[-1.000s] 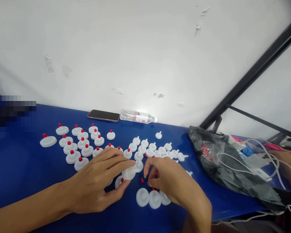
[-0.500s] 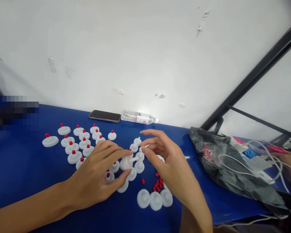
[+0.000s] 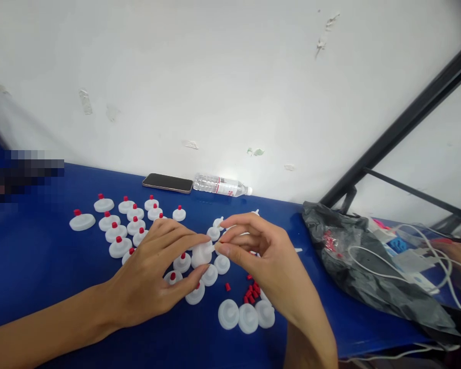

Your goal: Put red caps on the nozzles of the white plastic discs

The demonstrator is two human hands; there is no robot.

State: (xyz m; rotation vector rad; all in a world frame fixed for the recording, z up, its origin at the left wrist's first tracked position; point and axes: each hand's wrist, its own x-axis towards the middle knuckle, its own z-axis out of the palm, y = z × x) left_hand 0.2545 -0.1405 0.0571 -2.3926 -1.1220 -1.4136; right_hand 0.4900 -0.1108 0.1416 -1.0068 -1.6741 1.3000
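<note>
Forward of the back edge of the tabletop (image 3: 176, 343), our left hand (image 3: 153, 266) grips a white cap (image 3: 201, 255) between thumb and fingers, its spout (image 3: 211, 248) pointing toward our right hand (image 3: 262, 246), whose fingers curl at the tip, though whether they pinch anything we cannot tell.

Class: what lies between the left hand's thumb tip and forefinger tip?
A white lid lies there, its spout pointing toward the right hand; the head view shows it.

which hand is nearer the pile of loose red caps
Right. The right hand is close by the loose red caps, beyond and right of them; the left hand is farther away, to their left.
</note>
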